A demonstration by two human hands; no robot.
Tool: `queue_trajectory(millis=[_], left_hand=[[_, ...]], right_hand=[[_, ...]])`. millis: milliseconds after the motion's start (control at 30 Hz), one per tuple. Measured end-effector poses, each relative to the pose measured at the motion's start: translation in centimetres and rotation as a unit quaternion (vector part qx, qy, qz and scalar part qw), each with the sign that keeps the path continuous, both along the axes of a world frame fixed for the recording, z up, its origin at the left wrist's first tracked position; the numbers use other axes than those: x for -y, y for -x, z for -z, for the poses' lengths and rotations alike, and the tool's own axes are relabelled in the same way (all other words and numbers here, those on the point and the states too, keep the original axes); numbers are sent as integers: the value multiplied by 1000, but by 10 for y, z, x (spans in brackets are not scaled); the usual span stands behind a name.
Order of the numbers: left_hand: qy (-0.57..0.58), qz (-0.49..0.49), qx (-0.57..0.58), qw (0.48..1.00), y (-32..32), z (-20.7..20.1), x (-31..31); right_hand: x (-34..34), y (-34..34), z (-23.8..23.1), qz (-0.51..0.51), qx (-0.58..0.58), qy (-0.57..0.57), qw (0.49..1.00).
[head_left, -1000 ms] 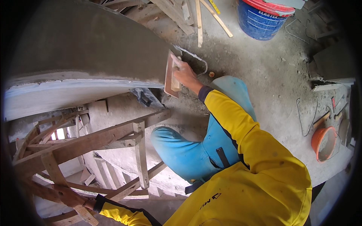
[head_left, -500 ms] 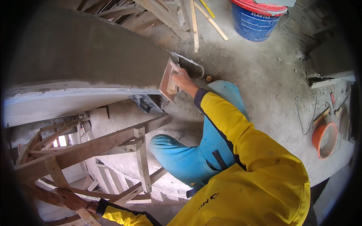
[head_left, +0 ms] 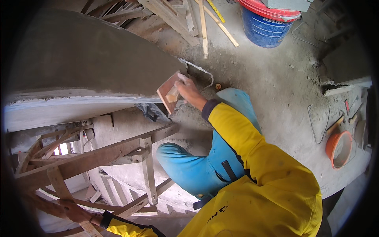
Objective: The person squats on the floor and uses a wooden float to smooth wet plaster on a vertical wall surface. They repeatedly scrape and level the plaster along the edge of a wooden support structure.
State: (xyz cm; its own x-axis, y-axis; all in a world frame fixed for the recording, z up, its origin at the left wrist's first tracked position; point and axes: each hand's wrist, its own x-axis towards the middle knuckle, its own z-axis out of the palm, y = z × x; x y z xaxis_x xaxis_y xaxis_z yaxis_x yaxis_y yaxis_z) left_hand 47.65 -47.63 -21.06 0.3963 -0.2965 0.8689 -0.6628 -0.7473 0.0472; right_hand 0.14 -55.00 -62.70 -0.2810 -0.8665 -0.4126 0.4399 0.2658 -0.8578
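My right hand (head_left: 188, 91) is closed round the grip of a wooden plastering float (head_left: 167, 89). The float's flat reddish board is tilted at the right end of a grey plastered surface (head_left: 90, 55); whether it touches the plaster I cannot tell. Along that surface's near side runs a pale edge (head_left: 79, 98). At the lower left, my left hand (head_left: 75, 210) grips a wooden beam (head_left: 45, 202) of the timber frame, its fingers partly wrapped round the wood. My bent legs in blue trousers are between the two arms.
The timber frame's long rail (head_left: 106, 148) crosses the left, with concrete steps (head_left: 114, 187) below. A blue bucket with a red rim (head_left: 264, 27) stands at the far side beside loose wood strips (head_left: 204, 31). An orange bucket (head_left: 338, 149) and a bent wire (head_left: 316, 126) lie right.
My right hand has shifted the float slightly nearer and turned it, so its board is more tilted off the plastered end. My left hand stays on the beam.
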Motion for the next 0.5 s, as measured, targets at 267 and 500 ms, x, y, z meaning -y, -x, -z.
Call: queue_trajectory(millis=[267,500], left_hand=[[19,-1,10,1000,-10,-1,8],[48,0,45,998,-4,4,7]], right_hand=[[25,24,45,39,0,-58,998],[29,35,-15,-10,153,66,986]])
